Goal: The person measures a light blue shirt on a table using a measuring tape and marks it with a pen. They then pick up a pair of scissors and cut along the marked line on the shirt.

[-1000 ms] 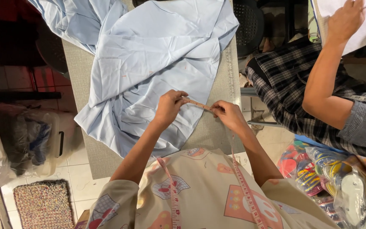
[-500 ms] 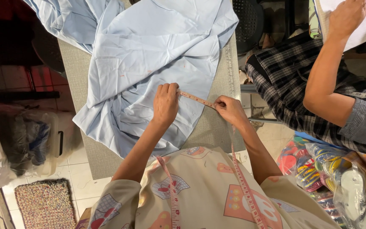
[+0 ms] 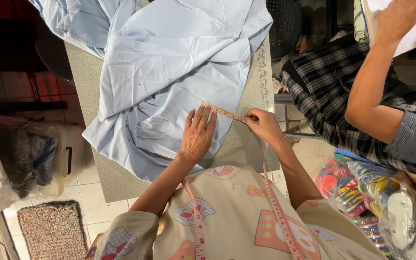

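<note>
A large light blue cloth (image 3: 169,72) lies crumpled over a grey table (image 3: 85,96). My left hand (image 3: 197,135) presses flat on the cloth near its lower edge, fingertips on one end of a pink measuring tape (image 3: 222,112). My right hand (image 3: 263,126) pinches the tape a short way to the right, holding that stretch taut across the cloth's edge. The rest of the tape runs down from my right hand and hangs around my neck over a patterned beige shirt.
A long clear ruler (image 3: 265,72) lies along the table's right edge. Another person in a plaid shirt (image 3: 333,86) sits at the right, one hand (image 3: 396,19) on white paper. Bags of colourful items (image 3: 376,192) are at lower right, a woven mat (image 3: 51,231) and plastic bags (image 3: 20,159) at left.
My left hand has slid up and flattened on the cloth, carrying the tape's end with it. My right hand stays near the same spot, and the tape between them is now longer.
</note>
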